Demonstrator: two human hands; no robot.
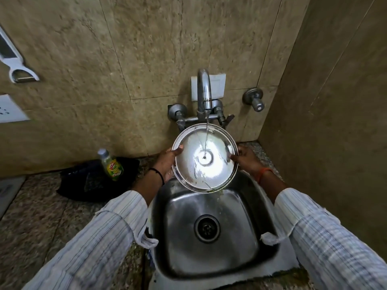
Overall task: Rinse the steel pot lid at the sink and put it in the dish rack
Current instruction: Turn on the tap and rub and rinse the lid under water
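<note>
The round steel pot lid (211,170) is held over the back of the steel sink (180,233), its hollow inner side facing up towards me. Water runs from the tap (204,88) onto the lid's centre and spreads over it. My left hand (167,162) grips the lid's left rim, thumb over the edge. On the opposite rim, my right hand (246,158) holds on the same way. Greenish residue clings along the lid's lower rim. No dish rack is in view.
A dish soap bottle (111,164) stands on a black tray (83,181) left of the sink on the speckled stone counter (41,216). A second valve (254,99) juts from the tiled wall. A side wall closes in on the right. A peeler (18,65) hangs upper left.
</note>
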